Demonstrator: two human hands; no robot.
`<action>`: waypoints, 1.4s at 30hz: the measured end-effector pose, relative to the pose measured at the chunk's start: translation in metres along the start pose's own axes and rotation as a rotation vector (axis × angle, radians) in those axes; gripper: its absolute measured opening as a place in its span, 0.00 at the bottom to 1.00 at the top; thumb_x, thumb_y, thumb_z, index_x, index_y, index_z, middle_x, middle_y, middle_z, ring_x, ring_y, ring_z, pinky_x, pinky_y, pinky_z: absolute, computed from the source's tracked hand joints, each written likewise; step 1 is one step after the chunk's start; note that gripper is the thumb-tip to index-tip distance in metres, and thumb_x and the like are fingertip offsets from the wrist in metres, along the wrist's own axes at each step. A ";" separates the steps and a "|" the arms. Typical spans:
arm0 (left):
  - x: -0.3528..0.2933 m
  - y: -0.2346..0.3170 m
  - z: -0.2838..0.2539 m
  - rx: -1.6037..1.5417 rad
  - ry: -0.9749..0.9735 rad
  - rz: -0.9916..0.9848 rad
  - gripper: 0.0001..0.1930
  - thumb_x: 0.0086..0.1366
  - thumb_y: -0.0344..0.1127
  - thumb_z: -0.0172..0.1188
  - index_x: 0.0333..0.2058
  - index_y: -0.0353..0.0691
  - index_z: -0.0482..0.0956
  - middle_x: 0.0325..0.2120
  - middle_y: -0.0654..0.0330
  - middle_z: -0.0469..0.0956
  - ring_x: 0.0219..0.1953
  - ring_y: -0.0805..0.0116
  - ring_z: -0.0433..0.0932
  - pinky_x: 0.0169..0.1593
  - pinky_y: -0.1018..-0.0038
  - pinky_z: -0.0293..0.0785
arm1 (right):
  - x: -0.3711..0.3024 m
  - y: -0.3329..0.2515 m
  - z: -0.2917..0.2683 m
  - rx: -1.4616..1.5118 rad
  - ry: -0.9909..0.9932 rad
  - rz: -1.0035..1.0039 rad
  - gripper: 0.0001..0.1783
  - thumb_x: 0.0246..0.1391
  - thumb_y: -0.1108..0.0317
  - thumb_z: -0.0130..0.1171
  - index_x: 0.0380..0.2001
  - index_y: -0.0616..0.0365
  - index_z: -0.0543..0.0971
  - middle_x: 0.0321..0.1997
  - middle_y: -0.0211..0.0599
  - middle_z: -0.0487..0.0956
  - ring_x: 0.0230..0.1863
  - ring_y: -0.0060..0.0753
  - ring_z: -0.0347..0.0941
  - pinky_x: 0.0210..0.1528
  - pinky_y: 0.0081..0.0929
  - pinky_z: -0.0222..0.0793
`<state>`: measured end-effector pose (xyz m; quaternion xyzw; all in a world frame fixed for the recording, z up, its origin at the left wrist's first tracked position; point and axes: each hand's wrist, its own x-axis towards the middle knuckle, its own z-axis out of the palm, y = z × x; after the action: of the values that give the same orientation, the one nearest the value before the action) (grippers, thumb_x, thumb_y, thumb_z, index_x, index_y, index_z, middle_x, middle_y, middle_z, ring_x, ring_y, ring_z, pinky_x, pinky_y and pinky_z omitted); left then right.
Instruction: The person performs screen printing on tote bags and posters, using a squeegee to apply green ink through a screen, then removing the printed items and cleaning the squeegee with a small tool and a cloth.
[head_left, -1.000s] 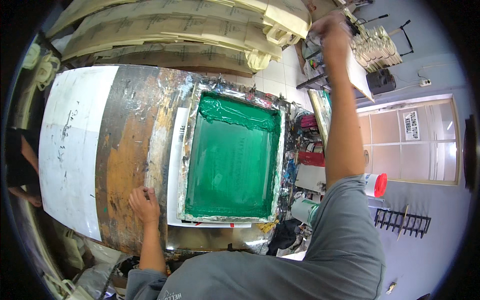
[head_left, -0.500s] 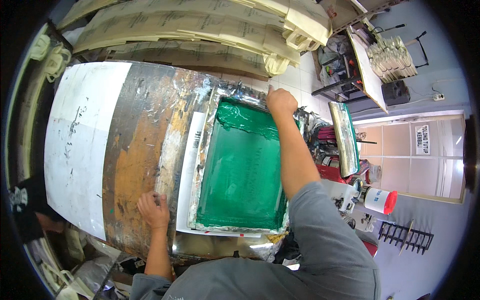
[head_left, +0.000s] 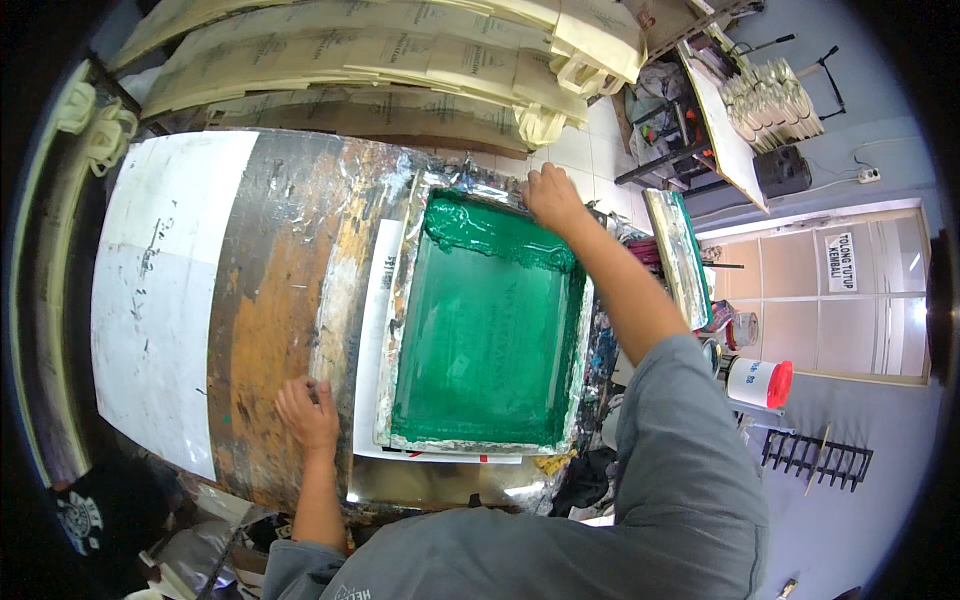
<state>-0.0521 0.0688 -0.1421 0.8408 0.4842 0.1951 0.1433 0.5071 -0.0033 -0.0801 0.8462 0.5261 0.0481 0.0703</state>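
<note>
A screen-printing frame (head_left: 395, 330) lies on a stained work table (head_left: 265, 320), its rim crusted with ink. Green ink (head_left: 480, 335) covers the mesh inside, with a thick wet band along the far end. My right hand (head_left: 555, 203) is at the frame's far rim, fingers curled and closed; what they hold, if anything, is hidden. My left hand (head_left: 308, 412) rests open on the table to the left of the frame, thumb apart and nothing in it. Under the frame's left side shows a white sheet (head_left: 372, 350).
An ink-smeared board with a green edge (head_left: 680, 255) stands right of the frame. Beyond it is a white tub with a red lid (head_left: 758, 382). Stacked cream bags (head_left: 400, 55) fill shelves behind the table. A white panel (head_left: 165, 290) covers the table's left end.
My right hand has shifted slightly left, and its outstretched finger has curled in. The right forearm has swung outward, off the frame's right side. My left hand has stayed put.
</note>
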 end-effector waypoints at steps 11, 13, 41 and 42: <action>-0.002 -0.004 0.006 0.006 0.014 0.011 0.24 0.76 0.57 0.51 0.36 0.39 0.76 0.36 0.53 0.74 0.43 0.47 0.72 0.51 0.52 0.65 | 0.020 0.009 -0.032 0.420 -0.135 0.753 0.48 0.74 0.32 0.26 0.49 0.67 0.82 0.54 0.58 0.84 0.60 0.59 0.76 0.66 0.50 0.63; 0.002 -0.001 0.000 -0.009 -0.015 0.019 0.24 0.75 0.57 0.51 0.36 0.39 0.75 0.36 0.53 0.74 0.42 0.46 0.71 0.51 0.52 0.65 | 0.058 -0.002 -0.062 1.400 0.356 0.387 0.36 0.78 0.41 0.30 0.51 0.61 0.80 0.49 0.49 0.81 0.52 0.45 0.75 0.62 0.42 0.63; -0.004 -0.008 0.002 -0.053 -0.049 -0.038 0.26 0.72 0.62 0.53 0.37 0.41 0.76 0.34 0.54 0.72 0.40 0.48 0.70 0.49 0.54 0.63 | 0.055 -0.082 -0.024 0.538 0.115 -0.155 0.22 0.62 0.61 0.60 0.54 0.65 0.78 0.48 0.62 0.79 0.53 0.62 0.76 0.57 0.49 0.71; -0.003 -0.007 0.001 -0.052 -0.042 -0.033 0.26 0.72 0.62 0.53 0.37 0.41 0.76 0.34 0.54 0.72 0.40 0.48 0.70 0.49 0.54 0.63 | 0.057 -0.079 -0.028 0.694 0.121 -0.121 0.26 0.64 0.59 0.59 0.58 0.67 0.77 0.50 0.64 0.79 0.54 0.65 0.75 0.60 0.49 0.71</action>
<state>-0.0580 0.0696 -0.1468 0.8326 0.4896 0.1876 0.1786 0.4584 0.0845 -0.0658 0.7827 0.5633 -0.0876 -0.2497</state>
